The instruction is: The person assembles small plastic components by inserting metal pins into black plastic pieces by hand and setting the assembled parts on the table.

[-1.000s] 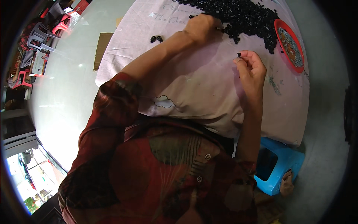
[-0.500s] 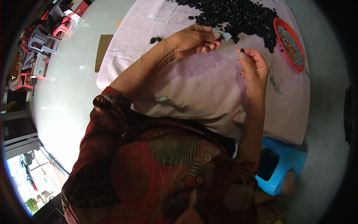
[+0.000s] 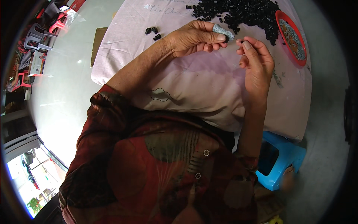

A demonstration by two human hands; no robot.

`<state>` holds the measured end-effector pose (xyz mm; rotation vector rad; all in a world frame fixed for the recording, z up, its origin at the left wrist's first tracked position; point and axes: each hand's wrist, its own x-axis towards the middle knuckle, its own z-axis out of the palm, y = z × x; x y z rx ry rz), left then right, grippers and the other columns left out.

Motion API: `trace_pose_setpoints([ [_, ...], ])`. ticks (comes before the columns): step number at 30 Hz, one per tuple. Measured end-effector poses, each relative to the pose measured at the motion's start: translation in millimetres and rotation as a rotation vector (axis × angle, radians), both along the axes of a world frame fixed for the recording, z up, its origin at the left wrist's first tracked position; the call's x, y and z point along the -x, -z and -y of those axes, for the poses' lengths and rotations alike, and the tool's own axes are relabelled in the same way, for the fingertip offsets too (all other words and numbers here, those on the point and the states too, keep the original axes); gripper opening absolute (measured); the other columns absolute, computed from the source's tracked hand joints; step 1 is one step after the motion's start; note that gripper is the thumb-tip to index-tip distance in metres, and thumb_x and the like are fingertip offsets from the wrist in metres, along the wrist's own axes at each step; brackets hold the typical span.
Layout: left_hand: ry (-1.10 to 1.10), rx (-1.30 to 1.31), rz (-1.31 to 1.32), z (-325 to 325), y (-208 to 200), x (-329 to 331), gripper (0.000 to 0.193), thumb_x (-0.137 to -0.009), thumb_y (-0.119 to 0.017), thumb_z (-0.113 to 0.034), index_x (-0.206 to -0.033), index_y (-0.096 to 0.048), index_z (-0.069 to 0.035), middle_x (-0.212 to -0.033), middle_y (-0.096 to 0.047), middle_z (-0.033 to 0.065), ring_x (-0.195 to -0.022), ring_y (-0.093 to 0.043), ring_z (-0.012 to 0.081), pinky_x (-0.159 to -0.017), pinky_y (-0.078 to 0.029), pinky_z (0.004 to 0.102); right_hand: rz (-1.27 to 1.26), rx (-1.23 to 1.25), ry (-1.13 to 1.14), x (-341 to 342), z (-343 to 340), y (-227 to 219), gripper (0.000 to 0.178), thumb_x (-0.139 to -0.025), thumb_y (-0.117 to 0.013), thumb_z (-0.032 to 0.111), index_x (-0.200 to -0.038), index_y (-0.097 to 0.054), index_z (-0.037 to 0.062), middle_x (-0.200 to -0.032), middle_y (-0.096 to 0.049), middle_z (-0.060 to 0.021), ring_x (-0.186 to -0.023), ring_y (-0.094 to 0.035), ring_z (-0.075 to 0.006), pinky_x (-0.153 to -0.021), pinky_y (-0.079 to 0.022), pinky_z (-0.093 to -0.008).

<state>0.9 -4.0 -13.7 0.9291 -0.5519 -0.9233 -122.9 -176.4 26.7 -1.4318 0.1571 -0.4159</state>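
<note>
My left hand (image 3: pixel 199 39) is closed over the table, its thumb pressed against the index finger. Grey speckled cloth (image 3: pixel 223 30) wraps that index fingertip. Just past the thumb tip shows a small black piece (image 3: pixel 226 39), mostly hidden by the fingers. Facing it a short way to the right, my right hand (image 3: pixel 257 58) pinches a tiny black part (image 3: pixel 243 42) between thumb and index finger. Beyond both hands spreads a big heap of small black plastic pieces (image 3: pixel 242 15). Left of my left wrist lie three shiny black pieces (image 3: pixel 154 30), apart from the heap.
A red oval tray (image 3: pixel 302 59) at the table's right holds many small silvery metal parts. Pale pink printed cloth (image 3: pixel 197 89) covers the table. A blue plastic stool (image 3: pixel 274 179) stands below the right edge. Cardboard (image 3: pixel 98 44) and chairs (image 3: pixel 37 39) are to the left.
My right hand has moved up, bringing its tiny black part nearer the left fingers. A third loose black piece now shows by my left wrist. The view has shifted slightly.
</note>
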Motion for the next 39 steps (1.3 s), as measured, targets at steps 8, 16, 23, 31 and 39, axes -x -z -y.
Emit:
trace_pose_setpoints([
  [8,0.009,-0.034,0.111,2.1,-4.1,9.2,0.022,-0.092,-0.068,-0.010,-0.112,-0.069,-0.003,-0.095,-0.072,0.0064,-0.074,-0.065,0.0072,-0.064,-0.052,0.0175,0.021,0.108,-0.046,2.2,-10.3,4.8,0.017,-0.092,-0.066,0.008,-0.107,-0.065,-0.0004,-0.090,-0.068,-0.0053,-0.071,-0.057,-0.0070,-0.057,-0.042,-0.0189],
  [16,-0.250,-0.079,-0.197,9.7,-8.6,12.7,0.014,-0.100,-0.055,-0.011,-0.104,-0.061,0.001,-0.097,-0.069,0.0126,-0.080,-0.070,0.0161,-0.072,-0.061,0.0258,-0.050,0.071,-0.022,3.5,-11.2,5.2,0.015,-0.091,-0.067,0.008,-0.104,-0.064,0.0004,-0.087,-0.067,-0.0041,-0.066,-0.054,-0.0056,-0.056,-0.041,-0.0185],
  [23,-0.246,-0.031,-0.225,10.5,-3.4,10.8,0.017,-0.099,-0.058,-0.015,-0.106,-0.061,0.000,-0.103,-0.070,0.0141,-0.087,-0.071,0.0165,-0.081,-0.061,0.0263,-0.001,0.191,0.044,-2.3,-14.0,14.4,0.017,-0.088,-0.073,0.007,-0.102,-0.069,0.0005,-0.081,-0.065,0.0002,-0.062,-0.052,-0.0035,-0.055,-0.039,-0.0172],
  [31,-0.319,-0.090,-0.197,13.0,-5.6,21.9,0.016,-0.098,-0.060,-0.013,-0.105,-0.063,0.001,-0.099,-0.070,0.0146,-0.088,-0.071,0.0206,-0.079,-0.063,0.0314,0.108,0.273,0.091,-8.3,-18.0,26.1,0.017,-0.086,-0.076,0.009,-0.101,-0.072,0.0013,-0.080,-0.067,0.0004,-0.063,-0.056,-0.0026,-0.053,-0.039,-0.0153],
  [39,-0.346,-0.072,-0.122,15.6,-8.6,29.3,0.018,-0.095,-0.066,-0.017,-0.104,-0.065,-0.001,-0.095,-0.070,0.0100,-0.085,-0.070,0.0174,-0.078,-0.062,0.0297,0.096,0.302,0.124,-6.8,-17.1,26.0,0.017,-0.086,-0.076,0.009,-0.101,-0.072,0.0005,-0.078,-0.066,0.0009,-0.062,-0.054,-0.0023,-0.053,-0.039,-0.0152],
])
